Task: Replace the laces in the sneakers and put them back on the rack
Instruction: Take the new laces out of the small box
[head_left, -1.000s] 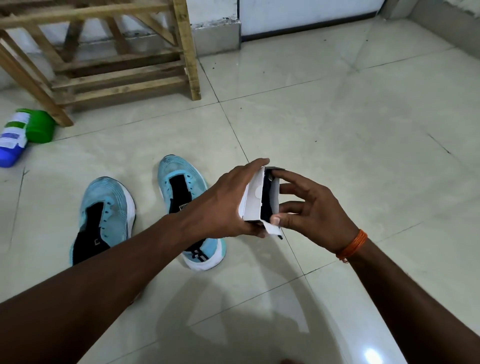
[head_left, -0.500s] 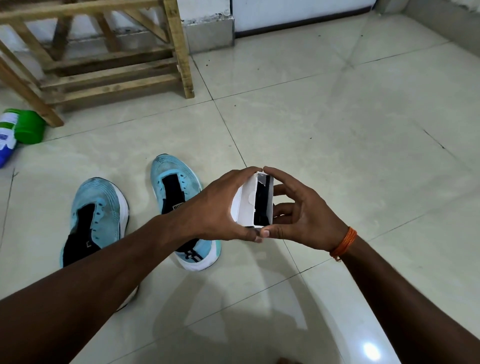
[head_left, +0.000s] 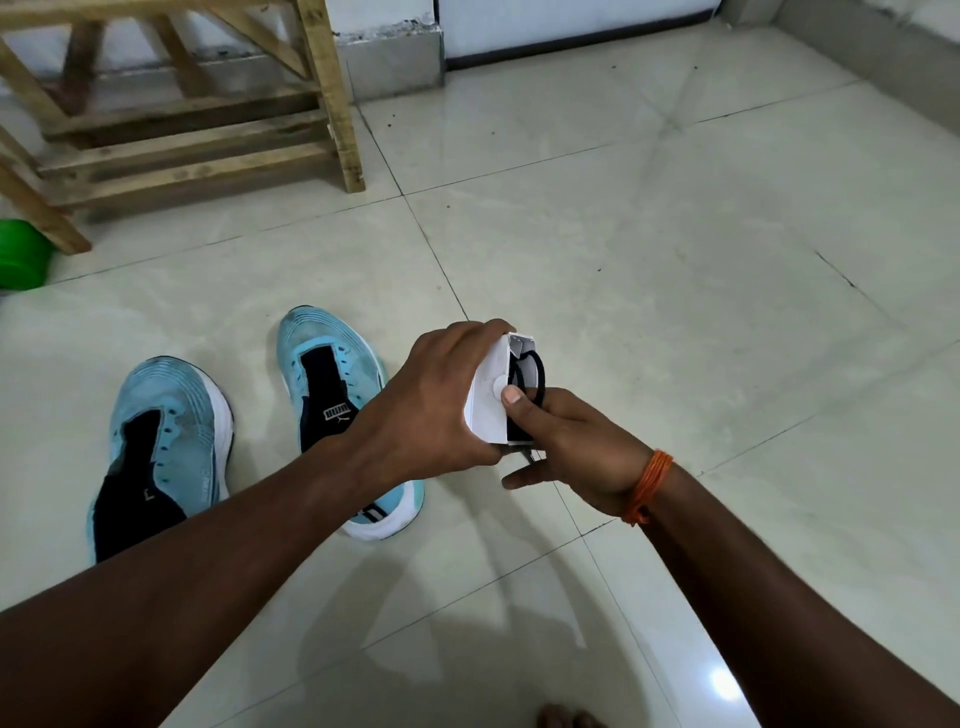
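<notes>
Two light blue sneakers without laces stand on the tiled floor: one at the left (head_left: 171, 447), the other (head_left: 332, 374) partly behind my left forearm. My left hand (head_left: 431, 405) grips a small white paper packet (head_left: 488, 400) above the floor. Black laces (head_left: 532, 374) stick out of the packet's open right side. My right hand (head_left: 566, 447) pinches the laces, with its thumb on the packet's face. The wooden shoe rack (head_left: 208, 124) stands at the back left with its shelves bare.
A green container (head_left: 21, 254) lies at the left edge beside the rack's leg. A grey wall base and a white door panel (head_left: 571, 21) run along the back. Bare toes (head_left: 571, 719) show at the bottom edge. Pale floor tiles (head_left: 675, 260) stretch out to the right.
My right hand has shifted from holding the packet's edge to gripping the black laces, and a loop of lace now shows outside the packet. The view has tilted slightly.
</notes>
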